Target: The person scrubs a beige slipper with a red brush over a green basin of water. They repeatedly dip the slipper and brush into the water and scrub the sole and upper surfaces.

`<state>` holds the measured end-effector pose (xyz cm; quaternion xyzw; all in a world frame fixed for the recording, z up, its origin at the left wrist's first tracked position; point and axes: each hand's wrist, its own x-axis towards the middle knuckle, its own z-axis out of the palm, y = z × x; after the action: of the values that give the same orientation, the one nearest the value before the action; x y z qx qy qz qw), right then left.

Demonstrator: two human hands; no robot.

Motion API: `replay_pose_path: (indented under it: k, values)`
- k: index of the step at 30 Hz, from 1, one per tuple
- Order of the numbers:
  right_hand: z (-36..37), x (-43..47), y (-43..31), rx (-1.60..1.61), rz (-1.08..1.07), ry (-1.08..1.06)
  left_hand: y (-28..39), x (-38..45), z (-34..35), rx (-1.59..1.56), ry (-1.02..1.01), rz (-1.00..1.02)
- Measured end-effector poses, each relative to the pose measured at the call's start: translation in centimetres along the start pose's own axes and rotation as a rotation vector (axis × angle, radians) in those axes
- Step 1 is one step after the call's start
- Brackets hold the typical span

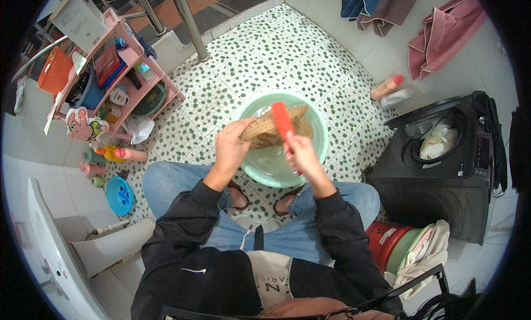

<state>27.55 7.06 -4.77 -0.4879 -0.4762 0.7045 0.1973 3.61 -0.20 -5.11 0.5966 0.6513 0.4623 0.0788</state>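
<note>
A pale green basin (321, 152) of water stands on the floor between my feet. My left hand (232, 147) grips one end of a tan piece of footwear, seemingly a shoe (261, 127), and holds it tilted over the basin. My right hand (305, 154) is closed around the handle of a red scrubbing brush (282, 116), whose head lies across the shoe and hides part of it. Its bristles are out of sight. Another tan item (265, 141) shows below in the basin; its shape is partly covered by the held shoe.
At left are a loaded pink shelf (159, 73), a blue bowl (120, 195) and several bottles (130, 154). On the right, a black washing machine (419, 187) has its door raised beside bottles (388, 87) and a red bucket (383, 241). A metal post (188, 25) rises ahead.
</note>
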Motion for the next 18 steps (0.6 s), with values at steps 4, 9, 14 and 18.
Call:
replay_pose_path:
  k: [4, 9, 14, 18]
  values:
    - [-4.3, 1.1, -1.5, 0.191, 0.038, 0.096, 0.2, 0.1, -0.2, -0.066, -0.005, -0.048]
    - [3.8, -1.8, 0.9, 0.041, 0.044, -0.139, -0.8, -0.5, 0.6, -0.021, 0.008, -0.006]
    - [-3.8, 0.9, -1.1, 0.095, 0.023, 0.084, 0.1, -0.1, -0.6, -0.081, -0.026, -0.045]
    - [-1.9, 0.3, -0.5, 0.101, -0.038, 0.115, 0.7, 0.5, -0.7, -0.054, -0.006, 0.004]
